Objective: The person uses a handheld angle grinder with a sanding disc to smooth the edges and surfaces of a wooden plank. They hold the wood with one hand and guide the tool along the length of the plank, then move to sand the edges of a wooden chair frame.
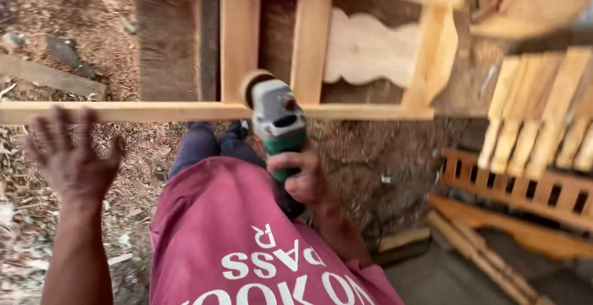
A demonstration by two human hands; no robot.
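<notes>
Fingers of the left hand spread flat against the wooden frame, steadying it; the right hand gripped a green angle grinder touching the rail.

Green-and-grey grinder; pale wooden frame; magenta shirt, white lettering.

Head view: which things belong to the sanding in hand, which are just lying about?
In hand:
green-and-grey angle grinder, in right hand
pale wooden furniture frame, left hand against its rail

Lying about:
stacked pale wooden slats
orange slatted wooden panel
</notes>
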